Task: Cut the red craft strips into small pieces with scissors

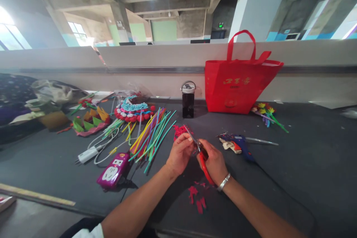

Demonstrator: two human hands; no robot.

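Observation:
Red-handled scissors [205, 167] are in my right hand [214, 158], their blades pointing up and to the left. My left hand [180, 154] is closed in a pinch right beside the blades; whatever lies between its fingertips is too small to make out. Just beyond my fingers sits a heap of crimson scraps [179, 131]. More red cut pieces [200, 203] lie on the dark table [173, 208] below my hands, near the front edge.
Colourful pipe cleaners [153, 137] lie to the left, near a purple power socket [114, 171], a white charger [87, 155] and flower headbands [134, 108]. A dark bottle [188, 104] and red bag [234, 85] stand behind. At right is a blue glue gun [242, 145] with a trailing cord.

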